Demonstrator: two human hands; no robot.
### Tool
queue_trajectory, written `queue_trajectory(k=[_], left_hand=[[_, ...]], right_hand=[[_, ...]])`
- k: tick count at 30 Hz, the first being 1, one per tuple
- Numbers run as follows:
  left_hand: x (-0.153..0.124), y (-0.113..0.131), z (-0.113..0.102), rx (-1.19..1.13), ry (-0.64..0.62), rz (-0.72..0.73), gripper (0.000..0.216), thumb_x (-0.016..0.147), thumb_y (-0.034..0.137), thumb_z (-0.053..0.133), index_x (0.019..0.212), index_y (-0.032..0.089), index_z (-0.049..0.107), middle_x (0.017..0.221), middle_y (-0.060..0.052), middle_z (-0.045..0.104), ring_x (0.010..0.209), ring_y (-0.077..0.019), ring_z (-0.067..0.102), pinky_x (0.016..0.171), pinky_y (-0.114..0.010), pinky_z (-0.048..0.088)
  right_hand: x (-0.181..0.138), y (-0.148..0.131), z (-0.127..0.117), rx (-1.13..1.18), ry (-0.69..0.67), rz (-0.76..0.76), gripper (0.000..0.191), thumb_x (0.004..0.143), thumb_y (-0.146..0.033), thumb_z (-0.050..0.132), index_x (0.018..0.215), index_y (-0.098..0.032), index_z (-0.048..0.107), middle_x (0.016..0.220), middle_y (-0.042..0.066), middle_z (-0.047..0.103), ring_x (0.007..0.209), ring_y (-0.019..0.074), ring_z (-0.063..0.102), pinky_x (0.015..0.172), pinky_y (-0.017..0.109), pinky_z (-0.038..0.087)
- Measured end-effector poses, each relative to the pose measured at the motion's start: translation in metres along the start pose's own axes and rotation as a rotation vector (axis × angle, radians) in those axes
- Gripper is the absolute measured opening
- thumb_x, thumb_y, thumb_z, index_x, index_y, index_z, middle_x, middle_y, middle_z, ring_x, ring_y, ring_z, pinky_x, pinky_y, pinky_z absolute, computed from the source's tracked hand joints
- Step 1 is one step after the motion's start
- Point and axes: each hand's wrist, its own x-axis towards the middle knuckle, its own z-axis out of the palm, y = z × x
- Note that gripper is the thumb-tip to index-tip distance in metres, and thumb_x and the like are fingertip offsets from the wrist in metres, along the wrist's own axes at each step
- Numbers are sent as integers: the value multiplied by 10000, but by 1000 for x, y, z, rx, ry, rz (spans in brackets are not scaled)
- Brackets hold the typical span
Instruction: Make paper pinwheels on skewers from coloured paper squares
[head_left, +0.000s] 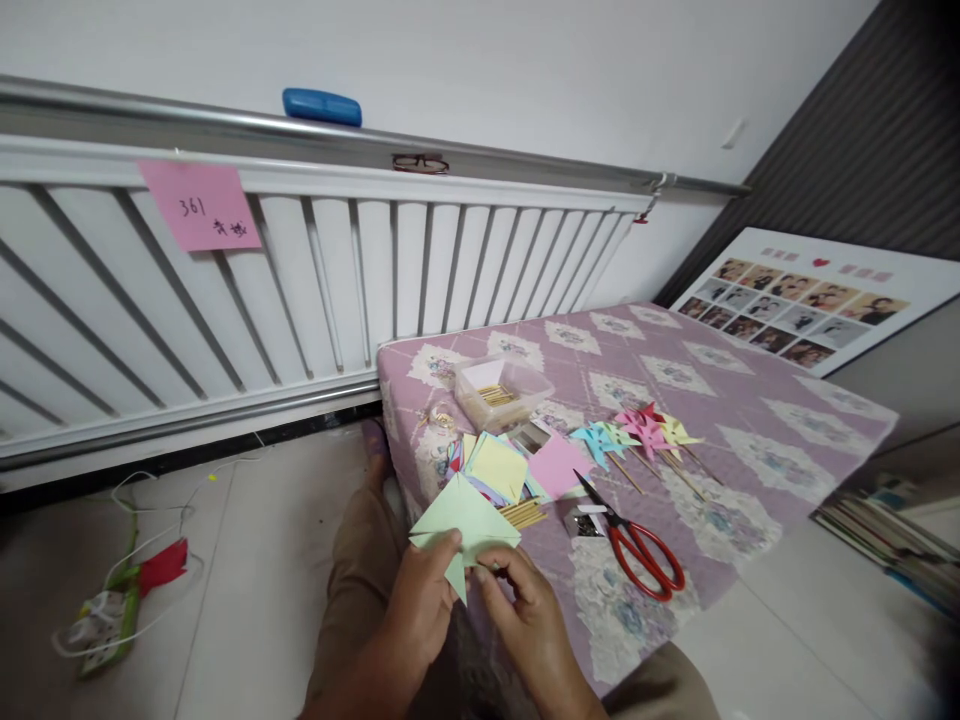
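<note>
A light green square of paper (469,515), with slits cut in from its corners, is held between my two hands above the table's near edge. My left hand (429,585) pinches it with the thumb on top. At its lower right edge, the closed fingers of my right hand (521,600) grip the paper. Just beyond lie a stack of coloured paper squares (499,468), a pink square (559,465) and a bundle of thin wooden sticks (523,514). Scissors with red handles (637,550) rest to the right, beside a small box of metal pins (583,521).
A clear plastic box (504,395) with more sticks stands farther back on the patterned tablecloth (637,385). Several finished paper pinwheels (645,430) lie to its right. Behind runs a white radiator (450,260). A power strip (109,625) with cables sits on the floor at left.
</note>
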Motion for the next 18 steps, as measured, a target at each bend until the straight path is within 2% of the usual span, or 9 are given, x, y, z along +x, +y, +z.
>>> queue_trajectory(k=[3,7,10,14,18], left_hand=[[0,18,-4,82,2,-21,157,633,261,685,776,214,726,546,-17,573,565,-186,486,593,-301,411],[7,32,0,-74,75,-122,133,723,295,586,682,192,660,538,-7,542,527,-159,464,526,-270,374],[14,28,0,-178,132,-152,164,746,327,561,687,186,622,590,-13,567,539,-154,487,517,-261,377],[21,17,-7,-275,162,-153,204,725,351,603,802,165,636,673,-31,614,582,-163,533,550,-264,410],[26,7,-19,-199,188,-147,246,727,388,621,799,155,654,630,-32,604,574,-167,527,556,-274,408]], right_hand=[[5,-5,11,93,-32,90,111,871,-242,546,779,-217,602,729,-10,600,699,158,572,651,232,446],[12,-8,26,196,-39,187,182,882,-303,529,731,-212,574,690,-17,576,665,156,546,625,237,428],[19,-11,36,232,-22,232,224,874,-332,535,687,-210,553,658,-22,552,640,155,523,604,240,412],[27,-13,49,263,-1,269,245,850,-346,558,649,-209,532,625,-28,525,610,153,505,595,245,410],[30,-11,59,279,6,290,250,847,-354,554,644,-214,509,626,-26,522,608,158,512,597,255,422]])
